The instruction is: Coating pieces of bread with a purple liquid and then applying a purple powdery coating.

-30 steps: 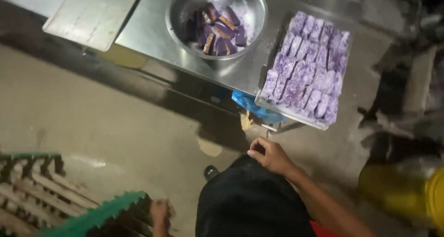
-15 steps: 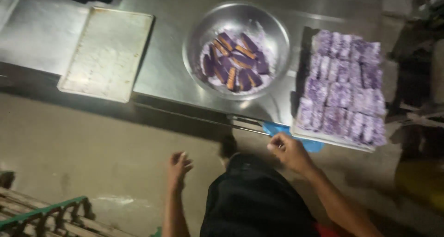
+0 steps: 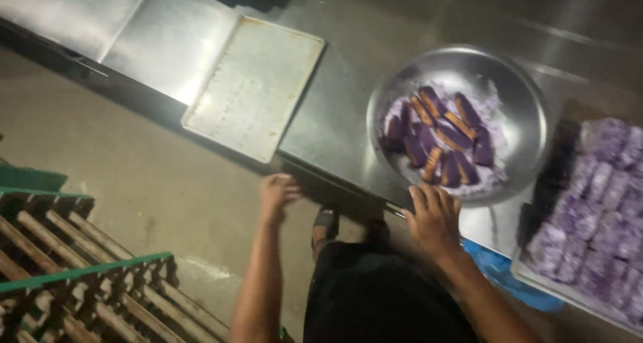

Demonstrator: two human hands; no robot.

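- Our right hand [image 3: 435,217] lay flat, palm down and fingers spread, on the near edge of the steel table [image 3: 348,102], gripping nothing.
- The fingertips of that hand reached the near rim of the round metal bowl [image 3: 516,102]; whether they actually touched it or only lay just beside it, we could not tell.
- The bowl sat on the table directly beyond the hand, and it held purple and orange-brown bars [image 3: 439,139] lying in a loose heap over purple crumbs.
- Our left hand [image 3: 278,194] hung in the air just short of the table edge, blurred, fingers loosely curled and empty, with nothing in its grasp.
- The nearest thing to the left hand was an empty flat metal tray [image 3: 258,85], which lay on the table beyond it, its near corner overhanging the edge.
- To the right of the bowl, well apart from the left hand and near the right one, stood a tray of pale purple coated blocks [image 3: 596,216] packed in rows.
- A blue plastic sheet [image 3: 499,270] showed under that tray at the table edge, just beside our right forearm.
- At our lower left stood a green-framed rack with wooden slats [image 3: 74,276] on the concrete floor [image 3: 134,175].
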